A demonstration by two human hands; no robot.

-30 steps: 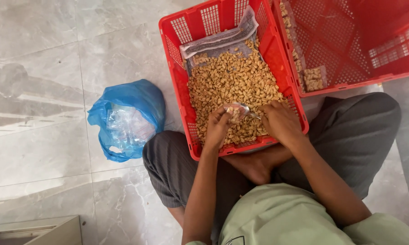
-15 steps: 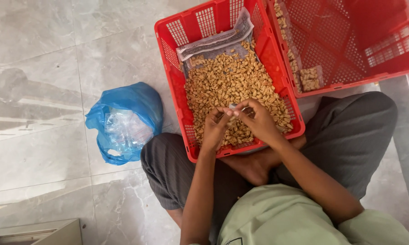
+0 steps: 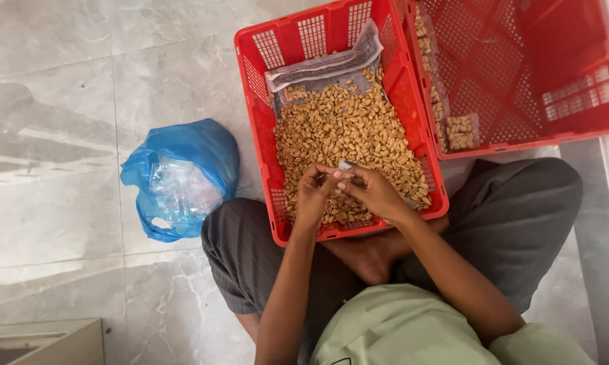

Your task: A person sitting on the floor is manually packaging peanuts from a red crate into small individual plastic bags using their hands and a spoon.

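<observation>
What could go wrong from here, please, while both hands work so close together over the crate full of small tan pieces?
1. The red crate has slotted walls; loose tan pieces might slip through onto the marble floor.
2. The left hand and right hand meet over a small item that is hard to make out; it could drop into the heap and be lost.
3. The crate rests near the crossed legs, so shifting could tip it.

A small pale nut [image 3: 344, 177] is pinched between both hands above the heaped tan nuts [image 3: 348, 135].
</observation>
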